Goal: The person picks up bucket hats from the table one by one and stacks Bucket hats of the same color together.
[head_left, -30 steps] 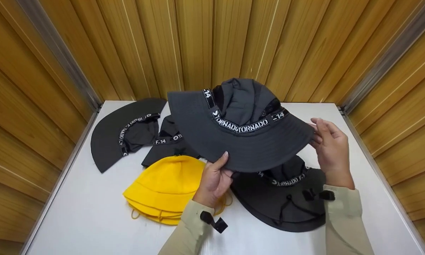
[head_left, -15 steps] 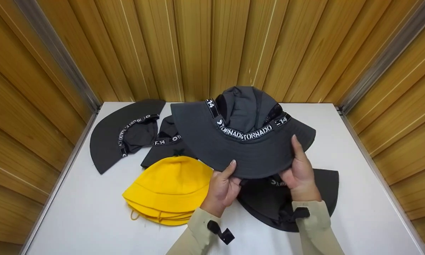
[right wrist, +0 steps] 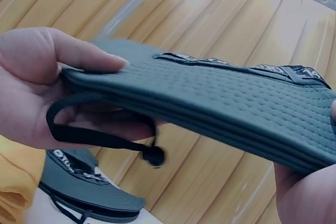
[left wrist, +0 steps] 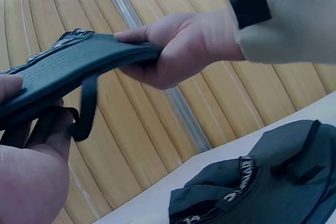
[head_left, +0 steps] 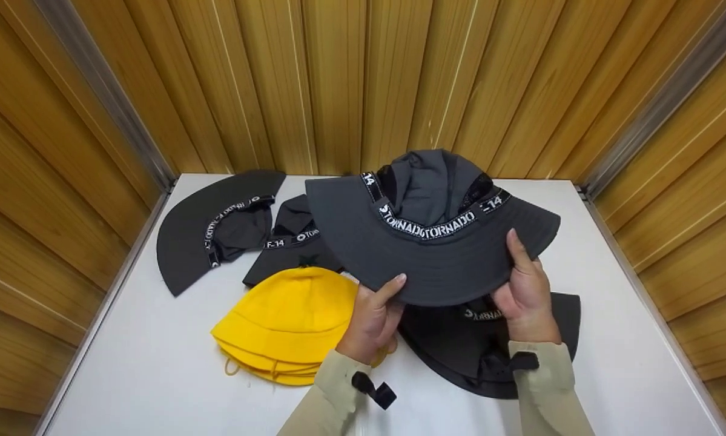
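Both hands hold up a dark grey bucket hat (head_left: 447, 272) whose band reads TORNADO and F-14. My left hand (head_left: 372, 324) pinches the near brim, thumb on top and fingers beneath. The right hand (head_left: 529, 297) grips the brim farther right, its thumb (head_left: 520, 251) lying on top. In the right wrist view the brim edge shows several layers, and a black chin cord (right wrist: 100, 140) with a toggle (right wrist: 154, 156) hangs below it. Under the held hat lies another dark hat (head_left: 453, 357), partly hidden by the right hand and sleeve. The hat's underside is out of sight in the head view.
A yellow bucket hat (head_left: 290, 309) lies left of my left hand. Behind it, two more dark hats lie on the white table (head_left: 145, 363): one at the far left (head_left: 187, 230) and one partly covered (head_left: 290, 257). Wood-look walls (head_left: 393, 79) enclose three sides.
My right hand, near the brim's right edge one second ago, has come down and left to grip the near right brim. The hat has lowered and shifted a little right.
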A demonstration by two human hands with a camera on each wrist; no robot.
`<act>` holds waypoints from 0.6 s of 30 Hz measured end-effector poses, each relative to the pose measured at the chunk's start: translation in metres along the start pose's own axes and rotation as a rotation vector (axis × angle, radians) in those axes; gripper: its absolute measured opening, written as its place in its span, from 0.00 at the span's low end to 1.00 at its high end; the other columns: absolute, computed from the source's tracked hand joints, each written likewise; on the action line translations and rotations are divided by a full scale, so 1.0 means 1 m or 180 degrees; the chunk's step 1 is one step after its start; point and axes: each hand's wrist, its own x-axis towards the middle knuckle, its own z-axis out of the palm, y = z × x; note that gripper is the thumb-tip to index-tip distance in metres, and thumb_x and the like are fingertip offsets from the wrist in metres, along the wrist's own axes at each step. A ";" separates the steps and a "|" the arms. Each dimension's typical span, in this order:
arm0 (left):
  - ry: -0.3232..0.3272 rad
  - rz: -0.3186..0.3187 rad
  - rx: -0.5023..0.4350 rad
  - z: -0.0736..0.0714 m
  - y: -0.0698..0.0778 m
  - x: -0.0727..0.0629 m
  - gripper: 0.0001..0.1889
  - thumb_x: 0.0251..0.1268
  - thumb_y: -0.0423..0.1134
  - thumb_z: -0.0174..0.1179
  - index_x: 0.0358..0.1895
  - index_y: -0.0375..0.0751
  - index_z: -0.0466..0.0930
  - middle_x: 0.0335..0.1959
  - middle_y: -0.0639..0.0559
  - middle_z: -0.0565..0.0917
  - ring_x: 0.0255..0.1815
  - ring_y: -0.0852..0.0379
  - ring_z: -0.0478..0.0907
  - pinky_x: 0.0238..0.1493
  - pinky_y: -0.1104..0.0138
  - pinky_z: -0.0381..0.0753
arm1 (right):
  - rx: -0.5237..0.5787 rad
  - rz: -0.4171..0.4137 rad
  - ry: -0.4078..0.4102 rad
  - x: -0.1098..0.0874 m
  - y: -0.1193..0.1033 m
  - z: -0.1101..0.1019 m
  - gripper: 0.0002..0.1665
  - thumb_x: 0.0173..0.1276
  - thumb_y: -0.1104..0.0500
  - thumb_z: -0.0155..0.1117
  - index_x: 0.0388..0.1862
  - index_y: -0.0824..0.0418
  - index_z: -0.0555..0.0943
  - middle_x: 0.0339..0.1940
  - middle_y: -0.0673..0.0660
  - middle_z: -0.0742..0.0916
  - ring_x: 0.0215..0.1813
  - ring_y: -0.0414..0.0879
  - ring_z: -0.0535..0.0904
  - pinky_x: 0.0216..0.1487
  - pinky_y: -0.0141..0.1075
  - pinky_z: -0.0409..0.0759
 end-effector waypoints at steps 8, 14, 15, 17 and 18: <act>-0.0043 0.0137 -0.0042 -0.005 0.028 0.013 0.30 0.76 0.30 0.51 0.77 0.41 0.53 0.65 0.52 0.74 0.64 0.57 0.75 0.72 0.66 0.74 | 0.0151 0.0042 -0.0160 -0.002 -0.021 -0.007 0.15 0.82 0.62 0.47 0.57 0.64 0.80 0.51 0.61 0.89 0.53 0.52 0.88 0.57 0.42 0.86; 0.0129 0.0105 0.0124 -0.008 0.050 0.023 0.25 0.81 0.37 0.49 0.75 0.44 0.58 0.61 0.53 0.79 0.59 0.58 0.79 0.68 0.67 0.78 | 0.0013 0.0132 -0.0175 -0.005 -0.031 -0.016 0.16 0.83 0.63 0.45 0.59 0.62 0.79 0.51 0.60 0.89 0.53 0.51 0.88 0.56 0.42 0.87; 0.0160 0.0102 0.0157 -0.008 0.053 0.025 0.25 0.81 0.38 0.49 0.75 0.44 0.58 0.61 0.53 0.79 0.60 0.58 0.79 0.68 0.67 0.78 | -0.0016 0.0132 -0.0152 -0.006 -0.032 -0.017 0.16 0.83 0.63 0.45 0.58 0.63 0.79 0.50 0.60 0.89 0.52 0.51 0.89 0.55 0.42 0.87; 0.0211 0.0096 0.0241 -0.009 0.059 0.029 0.25 0.81 0.41 0.50 0.76 0.43 0.59 0.62 0.53 0.79 0.60 0.59 0.79 0.68 0.67 0.77 | -0.0055 0.0126 -0.0099 -0.006 -0.034 -0.020 0.15 0.82 0.64 0.46 0.57 0.64 0.80 0.49 0.61 0.90 0.51 0.51 0.89 0.54 0.42 0.88; 0.0233 0.0090 0.0285 -0.009 0.062 0.031 0.25 0.81 0.42 0.51 0.76 0.42 0.60 0.61 0.53 0.80 0.61 0.59 0.79 0.69 0.67 0.77 | -0.0082 0.0120 -0.0069 -0.007 -0.035 -0.021 0.15 0.82 0.64 0.46 0.56 0.65 0.80 0.49 0.61 0.90 0.51 0.51 0.89 0.54 0.42 0.88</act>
